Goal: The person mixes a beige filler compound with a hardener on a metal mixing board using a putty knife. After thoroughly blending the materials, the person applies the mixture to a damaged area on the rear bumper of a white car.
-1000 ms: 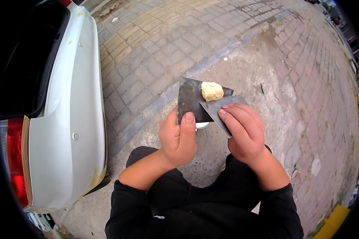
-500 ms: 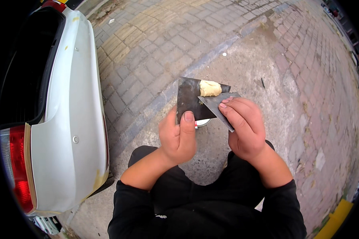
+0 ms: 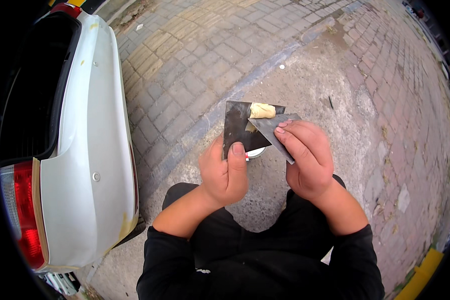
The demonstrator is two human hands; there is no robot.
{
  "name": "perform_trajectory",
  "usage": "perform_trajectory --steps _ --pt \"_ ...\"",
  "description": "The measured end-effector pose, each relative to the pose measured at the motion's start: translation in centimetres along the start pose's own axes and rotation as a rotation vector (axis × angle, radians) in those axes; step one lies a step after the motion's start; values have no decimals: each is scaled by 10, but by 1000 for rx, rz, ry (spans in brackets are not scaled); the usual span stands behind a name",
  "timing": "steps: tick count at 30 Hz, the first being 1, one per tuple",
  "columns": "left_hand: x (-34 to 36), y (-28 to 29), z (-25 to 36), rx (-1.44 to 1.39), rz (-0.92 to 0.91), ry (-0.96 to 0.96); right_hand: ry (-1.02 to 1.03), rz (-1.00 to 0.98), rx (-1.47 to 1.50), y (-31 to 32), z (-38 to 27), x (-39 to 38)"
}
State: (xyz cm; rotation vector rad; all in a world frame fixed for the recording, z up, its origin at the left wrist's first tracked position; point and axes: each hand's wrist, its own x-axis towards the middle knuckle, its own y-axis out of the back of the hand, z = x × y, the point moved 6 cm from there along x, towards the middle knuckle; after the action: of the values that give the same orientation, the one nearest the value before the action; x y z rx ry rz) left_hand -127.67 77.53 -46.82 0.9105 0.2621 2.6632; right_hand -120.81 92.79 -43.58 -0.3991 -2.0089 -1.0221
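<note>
My left hand [image 3: 222,172] grips a dark flat metal putty spreader [image 3: 236,122] by its lower edge, thumb on top. A lump of pale yellow putty [image 3: 262,110] lies near the far edge of that plate. In my right hand [image 3: 310,160] is a grey metal scraper [image 3: 272,128], pinched between fingers and thumb. Its blade overlaps the dark spreader just below the putty, and a thin yellow smear [image 3: 250,127] shows on the dark metal beside it. Underneath, partly hidden by the tools, is a round white-rimmed can [image 3: 256,153].
At the left stands a white car [image 3: 85,190] with a red tail light [image 3: 27,215], tape along its edge and yellowish patches on the bodywork. Brick paving [image 3: 195,75] and rough concrete surround me. A yellow block [image 3: 420,275] is at the lower right.
My right hand's scraper has drawn slightly off the plate's middle, uncovering more of the yellow smear. The putty lump looks a bit flatter, and the dark spreader has tilted a little.
</note>
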Motion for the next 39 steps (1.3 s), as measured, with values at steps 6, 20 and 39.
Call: perform_trajectory --steps 6,20,39 --pt "-3 1 -5 -27 4 26 -33 16 32 3 1 -2" --pt "-2 3 -5 26 -16 35 -43 -46 77 -3 -1 2" --pt "-8 0 3 2 30 20 -52 32 37 3 2 2"
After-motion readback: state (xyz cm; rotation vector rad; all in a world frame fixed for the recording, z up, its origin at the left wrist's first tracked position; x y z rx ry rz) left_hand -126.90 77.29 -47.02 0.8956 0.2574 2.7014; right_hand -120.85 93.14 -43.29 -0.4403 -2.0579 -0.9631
